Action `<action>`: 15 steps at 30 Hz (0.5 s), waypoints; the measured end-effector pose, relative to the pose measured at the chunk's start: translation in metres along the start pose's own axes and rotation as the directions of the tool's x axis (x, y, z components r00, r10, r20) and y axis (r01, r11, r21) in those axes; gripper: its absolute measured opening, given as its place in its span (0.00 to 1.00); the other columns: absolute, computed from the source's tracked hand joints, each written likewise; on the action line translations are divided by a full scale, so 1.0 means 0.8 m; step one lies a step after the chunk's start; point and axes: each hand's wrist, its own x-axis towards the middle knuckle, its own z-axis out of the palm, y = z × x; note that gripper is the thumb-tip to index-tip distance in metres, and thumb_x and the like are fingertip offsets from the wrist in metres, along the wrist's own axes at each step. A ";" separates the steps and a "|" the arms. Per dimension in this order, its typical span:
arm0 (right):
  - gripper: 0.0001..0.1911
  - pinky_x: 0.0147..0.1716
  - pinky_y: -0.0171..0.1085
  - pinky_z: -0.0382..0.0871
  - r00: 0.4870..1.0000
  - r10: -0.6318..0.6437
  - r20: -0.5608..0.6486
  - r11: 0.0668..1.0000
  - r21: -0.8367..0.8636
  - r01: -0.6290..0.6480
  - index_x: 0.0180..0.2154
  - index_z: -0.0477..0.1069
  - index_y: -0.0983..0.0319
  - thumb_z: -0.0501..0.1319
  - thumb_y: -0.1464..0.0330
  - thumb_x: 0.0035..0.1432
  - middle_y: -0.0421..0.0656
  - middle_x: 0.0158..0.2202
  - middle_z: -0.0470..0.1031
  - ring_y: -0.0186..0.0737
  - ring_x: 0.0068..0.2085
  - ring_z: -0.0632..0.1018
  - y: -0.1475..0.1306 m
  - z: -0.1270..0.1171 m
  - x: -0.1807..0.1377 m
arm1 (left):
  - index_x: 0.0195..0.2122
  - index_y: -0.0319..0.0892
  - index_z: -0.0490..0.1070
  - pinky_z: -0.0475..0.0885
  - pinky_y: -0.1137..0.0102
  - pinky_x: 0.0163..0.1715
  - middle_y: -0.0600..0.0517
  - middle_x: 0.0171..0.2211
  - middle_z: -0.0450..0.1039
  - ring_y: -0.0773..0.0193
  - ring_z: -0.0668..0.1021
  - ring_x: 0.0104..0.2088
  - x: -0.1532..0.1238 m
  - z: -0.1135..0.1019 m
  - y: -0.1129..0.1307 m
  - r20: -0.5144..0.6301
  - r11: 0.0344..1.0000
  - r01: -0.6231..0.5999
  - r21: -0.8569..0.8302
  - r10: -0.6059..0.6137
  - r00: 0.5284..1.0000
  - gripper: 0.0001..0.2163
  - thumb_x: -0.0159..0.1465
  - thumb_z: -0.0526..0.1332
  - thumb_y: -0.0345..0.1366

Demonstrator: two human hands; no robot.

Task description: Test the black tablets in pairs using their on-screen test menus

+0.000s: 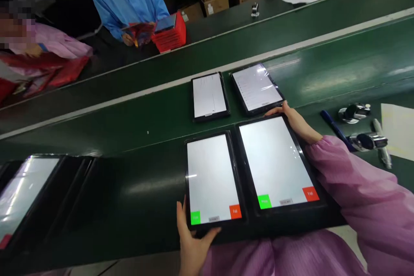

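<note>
On near edge of belt (129,172), left hand (190,243) pinches near corner of left tablet (210,179), right hand (296,123) hooks far corner of right tablet (276,161); both look mid screen-check, tapping either needs one hand freed.

The big tablet (278,164) has a glossy glass screen in a black, probably plastic frame, the belt (129,138) under it is smooth and shiny, the sleeve (355,189) beside it is matt cloth, and the small pieces (354,112) right of it gleam like polished metal.
</note>
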 end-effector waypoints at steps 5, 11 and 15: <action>0.49 0.45 0.49 0.77 0.989 -0.142 -0.046 0.987 -0.085 0.137 0.40 0.82 0.59 0.41 0.27 0.61 0.48 0.39 0.84 0.51 0.41 0.82 -0.007 -0.004 -0.006 | 0.77 0.49 0.48 0.82 0.51 0.54 0.36 0.70 0.66 0.32 0.72 0.68 0.012 0.029 0.030 -0.153 0.997 0.009 -0.070 -0.019 0.988 0.65 0.43 0.79 0.63; 0.09 0.57 0.53 0.69 0.660 -0.696 0.283 0.537 -0.406 0.740 0.42 0.80 0.55 0.65 0.58 0.71 0.44 0.44 0.82 0.46 0.48 0.80 -0.037 0.024 -0.129 | 0.78 0.51 0.44 0.77 0.50 0.60 0.37 0.72 0.64 0.35 0.71 0.69 0.019 0.016 0.034 -0.074 0.999 -0.035 -0.038 0.032 0.997 0.66 0.44 0.77 0.65; 0.14 0.58 0.49 0.69 0.460 -0.741 0.489 0.224 -0.466 0.856 0.38 0.77 0.58 0.57 0.71 0.76 0.38 0.36 0.81 0.37 0.41 0.79 -0.031 0.065 -0.216 | 0.79 0.55 0.33 0.69 0.44 0.67 0.39 0.77 0.54 0.34 0.64 0.73 0.017 0.009 0.026 0.009 0.999 -0.027 0.047 0.026 1.000 0.72 0.42 0.82 0.57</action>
